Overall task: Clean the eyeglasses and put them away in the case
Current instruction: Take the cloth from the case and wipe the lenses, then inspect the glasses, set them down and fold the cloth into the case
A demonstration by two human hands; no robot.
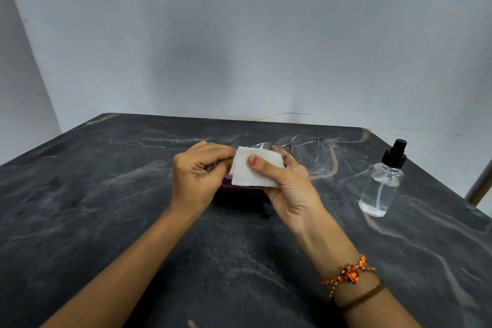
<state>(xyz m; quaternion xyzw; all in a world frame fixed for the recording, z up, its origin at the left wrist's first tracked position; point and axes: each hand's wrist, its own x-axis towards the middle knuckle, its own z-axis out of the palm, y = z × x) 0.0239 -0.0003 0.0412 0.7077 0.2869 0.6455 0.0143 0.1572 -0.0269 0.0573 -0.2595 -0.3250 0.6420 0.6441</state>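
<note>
Thin metal-framed eyeglasses (306,149) are held above the table's middle. One lens sticks out to the right; the other is covered by a folded white cloth (255,174). My right hand (291,189) pinches the cloth over that lens, thumb on top and fingers behind. My left hand (197,172) is closed at the left end of the eyeglasses, touching the cloth's edge. A dark purple case (239,192) lies on the table under both hands, mostly hidden.
A clear spray bottle (379,189) with a black nozzle stands to the right, close to the table's right edge. The dark marbled table (106,208) meets a plain grey wall at the back. A wooden chair part shows at far right.
</note>
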